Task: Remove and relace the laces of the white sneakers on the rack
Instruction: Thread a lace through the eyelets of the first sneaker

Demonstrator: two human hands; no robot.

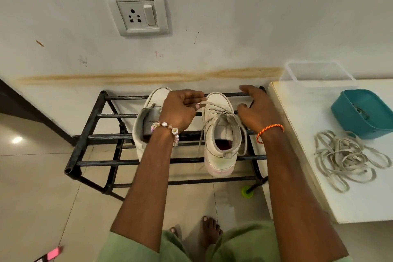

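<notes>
Two white sneakers stand side by side on the black metal rack (89,137), toes toward the wall. The right sneaker (221,144) still carries a grey-white lace (214,110) through its eyelets, with loose ends hanging down both sides. The left sneaker (146,125) shows no lace and is partly hidden by my arm. My left hand (180,108) pinches a loop of the lace near the right sneaker's toe end. My right hand (257,110) hovers beside that sneaker with fingers relaxed, holding nothing. A pile of loose lace (348,157) lies on the white table.
A white table (297,176) stands right of the rack, bearing a teal tub (361,117) and a clear plastic box (319,74). The wall with a socket (137,14) is directly behind the rack. My bare feet (209,229) are on the tiled floor below.
</notes>
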